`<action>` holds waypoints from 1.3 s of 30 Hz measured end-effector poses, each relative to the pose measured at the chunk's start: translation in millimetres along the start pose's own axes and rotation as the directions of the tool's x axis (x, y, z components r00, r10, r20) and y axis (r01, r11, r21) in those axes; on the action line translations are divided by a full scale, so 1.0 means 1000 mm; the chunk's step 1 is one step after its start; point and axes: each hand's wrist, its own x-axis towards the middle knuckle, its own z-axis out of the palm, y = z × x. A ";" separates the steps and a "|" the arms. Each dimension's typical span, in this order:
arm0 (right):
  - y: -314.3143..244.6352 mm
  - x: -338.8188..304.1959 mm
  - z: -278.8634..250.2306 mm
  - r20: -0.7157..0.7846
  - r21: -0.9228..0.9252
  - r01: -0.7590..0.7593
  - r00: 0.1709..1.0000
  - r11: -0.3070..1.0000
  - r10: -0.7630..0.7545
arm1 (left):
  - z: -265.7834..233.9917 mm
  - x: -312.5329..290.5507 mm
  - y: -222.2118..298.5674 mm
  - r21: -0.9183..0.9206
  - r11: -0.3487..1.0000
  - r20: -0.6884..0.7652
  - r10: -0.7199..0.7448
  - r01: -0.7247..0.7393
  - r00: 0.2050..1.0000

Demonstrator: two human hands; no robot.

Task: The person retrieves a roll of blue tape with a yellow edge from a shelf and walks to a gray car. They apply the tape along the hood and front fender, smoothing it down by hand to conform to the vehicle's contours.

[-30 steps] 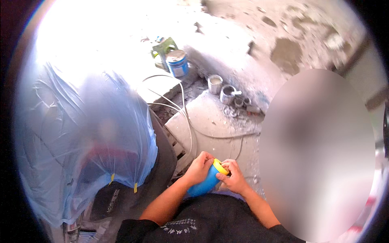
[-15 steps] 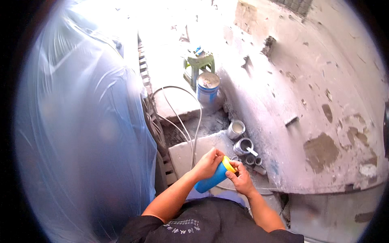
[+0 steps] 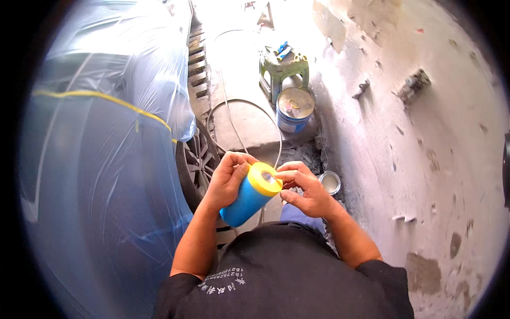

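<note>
You stand in a black T-shirt [image 3: 297, 266] between a plastic-draped car and a scarred wall [image 3: 451, 175], a roll of blue masking film [image 3: 241, 204] held in front of your chest. Your left hand [image 3: 229, 178] grips the roll from its left side, thumb near the yellow tape [image 3: 263, 182] that bands the upper end. Your right hand [image 3: 304, 187] is raised on the other side with fingers bent and partly spread, the fingertips at the yellow rim beside the hollow core; whether they pinch the tape's edge, you cannot tell from this view. The roll leans, its yellow end up and to the right, its blue end down and to the left.

To your left, translucent plastic sheeting [image 3: 117, 196] covers the car, crossed by a yellow strip [image 3: 106, 97], while a spoked wheel [image 3: 199, 159] shows past its edge. Ahead, a looped hose [image 3: 279, 135] lies on the floor near a lidded blue bucket [image 3: 294, 111] and a green stool [image 3: 287, 68]. An open can [image 3: 330, 183] sits just beyond your right hand.
</note>
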 end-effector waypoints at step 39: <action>0.292 1.014 -0.219 0.595 -0.303 0.689 0.676 0.658 -0.435 | -0.606 0.786 -0.091 -0.175 0.920 0.029 -0.351 0.351 0.936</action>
